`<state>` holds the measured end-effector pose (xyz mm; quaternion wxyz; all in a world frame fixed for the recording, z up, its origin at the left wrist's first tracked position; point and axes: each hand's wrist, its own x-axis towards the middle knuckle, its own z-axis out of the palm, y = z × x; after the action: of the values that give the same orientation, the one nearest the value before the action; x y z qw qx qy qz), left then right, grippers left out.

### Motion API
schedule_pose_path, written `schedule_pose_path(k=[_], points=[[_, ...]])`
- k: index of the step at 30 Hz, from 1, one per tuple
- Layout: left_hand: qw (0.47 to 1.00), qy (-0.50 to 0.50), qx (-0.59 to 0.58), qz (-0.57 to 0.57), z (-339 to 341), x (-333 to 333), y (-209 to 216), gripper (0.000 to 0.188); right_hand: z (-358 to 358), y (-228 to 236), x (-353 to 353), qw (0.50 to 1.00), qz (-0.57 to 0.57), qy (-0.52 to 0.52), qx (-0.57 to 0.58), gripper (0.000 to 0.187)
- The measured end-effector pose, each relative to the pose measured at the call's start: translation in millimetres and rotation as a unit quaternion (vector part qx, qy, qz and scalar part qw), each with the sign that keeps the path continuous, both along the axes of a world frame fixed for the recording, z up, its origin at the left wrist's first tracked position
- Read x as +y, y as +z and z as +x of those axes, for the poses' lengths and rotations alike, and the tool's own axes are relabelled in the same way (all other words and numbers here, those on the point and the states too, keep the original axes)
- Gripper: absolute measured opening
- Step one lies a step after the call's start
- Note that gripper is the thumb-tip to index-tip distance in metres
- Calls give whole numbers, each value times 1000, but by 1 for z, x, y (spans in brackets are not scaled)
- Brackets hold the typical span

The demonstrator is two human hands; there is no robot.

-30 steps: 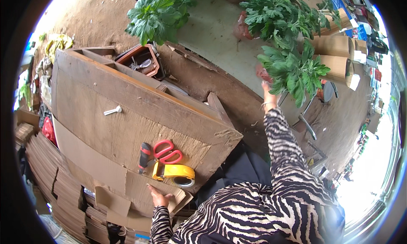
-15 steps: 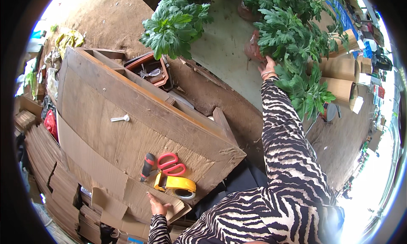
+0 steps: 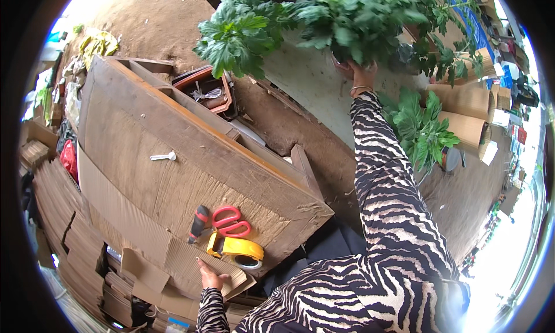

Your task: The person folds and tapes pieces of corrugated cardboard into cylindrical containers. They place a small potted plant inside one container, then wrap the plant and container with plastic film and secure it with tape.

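Your leafy plant (image 3: 358,20) stood beyond the counter (image 3: 144,124), over the pale board (image 3: 312,93), and its crowded position invited trouble: its foliage met the neighbouring plant (image 3: 240,38), also beyond the counter, so a hard pull could have snagged leaves or tipped that one. Your reach was low and one-handed under a broad, blurred crown, and if the reddish wrapped base (image 3: 341,70) had slipped, the top-heavy plant might have toppled. Leaning on the cardboard (image 3: 185,269) along the counter's near edge could also have slid it into the yellow tape dispenser (image 3: 240,249) on the counter. As for the grip, your right hand (image 3: 362,75) was at that wrapped base, but leaves hid the fingertips, so I could not tell how tightly they closed. Your left hand (image 3: 212,279) rested loosely on the cardboard, thumb and fingers apart, clasping nothing visible.
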<state>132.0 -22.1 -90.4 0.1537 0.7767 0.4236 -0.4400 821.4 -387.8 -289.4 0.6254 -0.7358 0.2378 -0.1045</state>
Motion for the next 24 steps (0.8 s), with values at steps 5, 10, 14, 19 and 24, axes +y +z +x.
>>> schedule_pose_path(k=[5,10,14,19,24], points=[[998,-4,-67,-7,-21,6,-12,144,-20,20,-16,976,210,61,19,68],[997,36,-71,0,-22,-7,-7,137,-90,88,16,947,284,42,145,45],[987,-5,-158,-3,-12,3,-16,112,-138,137,-6,906,368,87,192,32],[997,68,-23,-32,9,5,18,123,-179,223,-10,731,475,433,230,53],[994,75,-75,-15,-12,-2,16,125,-228,246,61,725,383,538,196,44]])
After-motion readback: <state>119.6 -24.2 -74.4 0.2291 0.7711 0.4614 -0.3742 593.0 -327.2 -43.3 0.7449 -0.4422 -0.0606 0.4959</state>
